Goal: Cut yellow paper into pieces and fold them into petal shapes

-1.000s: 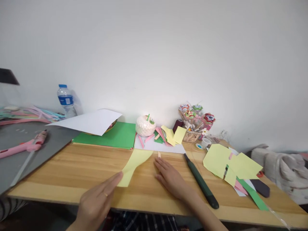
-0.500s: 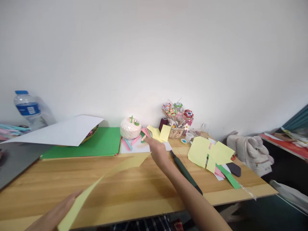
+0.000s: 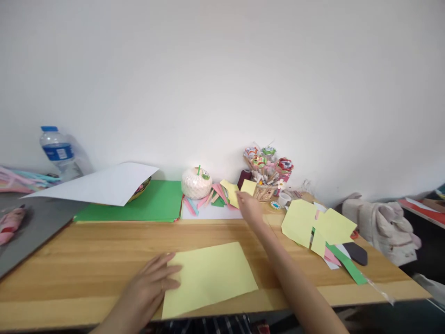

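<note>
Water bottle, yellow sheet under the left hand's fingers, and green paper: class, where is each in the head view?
Water bottle [image 3: 58, 152]: head view, on its blue label.
Yellow sheet [image 3: 211, 279]: head view, on its uncovered middle.
Green paper [image 3: 162, 200]: head view, on its exposed top surface.

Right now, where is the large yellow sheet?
In the head view, the yellow sheet lies at bottom centre on the wooden tabletop, by its front edge, with the left hand at the sheet's left edge.
</note>
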`<state>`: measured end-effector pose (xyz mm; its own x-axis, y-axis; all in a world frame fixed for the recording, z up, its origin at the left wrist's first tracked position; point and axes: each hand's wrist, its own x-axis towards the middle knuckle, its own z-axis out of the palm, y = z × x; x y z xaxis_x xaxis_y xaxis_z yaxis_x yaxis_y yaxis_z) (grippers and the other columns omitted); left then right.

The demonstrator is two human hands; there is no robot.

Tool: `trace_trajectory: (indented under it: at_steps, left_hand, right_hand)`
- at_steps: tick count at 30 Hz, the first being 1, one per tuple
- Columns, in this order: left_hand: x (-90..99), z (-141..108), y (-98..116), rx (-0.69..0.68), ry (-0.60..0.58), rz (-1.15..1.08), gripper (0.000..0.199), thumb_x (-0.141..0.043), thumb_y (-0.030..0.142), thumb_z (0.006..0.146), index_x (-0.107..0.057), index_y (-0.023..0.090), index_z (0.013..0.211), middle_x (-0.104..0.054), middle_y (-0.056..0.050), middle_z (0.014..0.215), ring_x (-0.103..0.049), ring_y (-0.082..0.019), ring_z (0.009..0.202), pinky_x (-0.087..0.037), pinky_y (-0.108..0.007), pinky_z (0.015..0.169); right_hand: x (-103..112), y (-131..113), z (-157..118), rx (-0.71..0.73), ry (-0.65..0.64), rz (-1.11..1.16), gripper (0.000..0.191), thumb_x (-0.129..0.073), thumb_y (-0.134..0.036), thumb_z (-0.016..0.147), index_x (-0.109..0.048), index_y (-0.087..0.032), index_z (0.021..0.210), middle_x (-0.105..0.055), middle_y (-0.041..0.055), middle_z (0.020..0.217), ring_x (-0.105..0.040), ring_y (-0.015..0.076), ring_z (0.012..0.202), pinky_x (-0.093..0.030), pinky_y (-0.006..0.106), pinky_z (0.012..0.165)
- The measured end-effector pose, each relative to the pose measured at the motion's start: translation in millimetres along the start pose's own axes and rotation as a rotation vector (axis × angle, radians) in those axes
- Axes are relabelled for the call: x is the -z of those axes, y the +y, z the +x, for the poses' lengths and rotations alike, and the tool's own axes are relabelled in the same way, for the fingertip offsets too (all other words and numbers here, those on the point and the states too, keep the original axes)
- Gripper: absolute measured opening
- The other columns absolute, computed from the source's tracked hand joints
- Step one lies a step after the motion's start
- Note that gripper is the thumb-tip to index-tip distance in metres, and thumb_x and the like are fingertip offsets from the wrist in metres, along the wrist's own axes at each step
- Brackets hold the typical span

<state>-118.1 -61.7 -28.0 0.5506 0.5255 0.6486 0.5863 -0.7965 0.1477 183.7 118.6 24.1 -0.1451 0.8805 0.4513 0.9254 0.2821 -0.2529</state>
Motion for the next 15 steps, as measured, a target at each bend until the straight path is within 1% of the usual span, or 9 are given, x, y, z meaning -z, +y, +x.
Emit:
trace_trajectory:
  at_steps: [3, 5, 8, 10, 12, 15]
  left_hand:
    - [-4.5, -0.1, -2.2, 0.067, -0.037, -0.007, 0.03, -0.041, 0.007, 0.083, -0.065, 0.025, 0.087, -0.066, -0.002, 0.111, -0.049, -0.019, 0.119, -0.044, -0.034, 0.095]
    - [-3.9, 0.3, -1.6, 0.105, -0.067, -0.015, 0.032, -0.041, 0.006, 0.082, -0.066, 0.025, 0.089, -0.066, -0.003, 0.112, -0.048, -0.02, 0.12, -0.043, -0.037, 0.095]
    - [-2.4, 1.1, -0.6, 0.144, -0.109, -0.031, 0.033, -0.04, 0.006, 0.083, -0.066, 0.025, 0.091, -0.065, -0.004, 0.112, -0.047, -0.021, 0.121, -0.041, -0.04, 0.096]
    - [-2.2, 1.2, -0.2, 0.145, -0.125, -0.044, 0.033, -0.039, 0.006, 0.083, -0.065, 0.025, 0.091, -0.065, -0.004, 0.112, -0.049, -0.021, 0.12, -0.04, -0.04, 0.097]
    - [-2.3, 1.3, 0.5, 0.142, -0.125, -0.048, 0.032, -0.039, 0.006, 0.084, -0.065, 0.024, 0.091, -0.066, -0.005, 0.11, -0.052, -0.02, 0.117, -0.04, -0.041, 0.098]
    - [-2.1, 2.6, 2.0, 0.141, -0.098, -0.022, 0.033, -0.039, 0.006, 0.083, -0.065, 0.025, 0.09, -0.066, -0.005, 0.109, -0.053, -0.021, 0.114, -0.042, -0.041, 0.095]
  right_hand:
    - [14.5, 24.8, -0.7, -0.181, 0.001, -0.07, 0.032, -0.052, -0.035, 0.088, -0.052, -0.018, 0.115, -0.054, 0.0071, 0.117, -0.057, 0.0186, 0.097, -0.049, 0.04, 0.081]
    - [19.7, 31.4, -1.4, -0.23, -0.026, -0.093, 0.033, -0.053, -0.035, 0.088, -0.052, -0.018, 0.116, -0.055, 0.0071, 0.116, -0.057, 0.0189, 0.097, -0.049, 0.04, 0.08]
    - [21.6, 30.3, -5.4, -0.229, -0.088, -0.103, 0.033, -0.053, -0.035, 0.088, -0.052, -0.018, 0.116, -0.054, 0.0072, 0.117, -0.057, 0.019, 0.097, -0.049, 0.04, 0.081]
    - [20.9, 27.9, -7.0, -0.246, -0.134, -0.105, 0.033, -0.053, -0.035, 0.088, -0.052, -0.018, 0.116, -0.054, 0.0072, 0.117, -0.057, 0.0191, 0.097, -0.049, 0.041, 0.081]
    - [19.8, 26.7, -4.7, -0.305, -0.174, -0.104, 0.034, -0.053, -0.035, 0.088, -0.051, -0.017, 0.116, -0.054, 0.0072, 0.116, -0.057, 0.0192, 0.097, -0.049, 0.041, 0.08]
    - [19.4, 25.4, 5.8, -0.392, -0.21, -0.088, 0.034, -0.053, -0.035, 0.087, -0.051, -0.017, 0.116, -0.055, 0.0071, 0.116, -0.057, 0.0191, 0.096, -0.049, 0.04, 0.08]
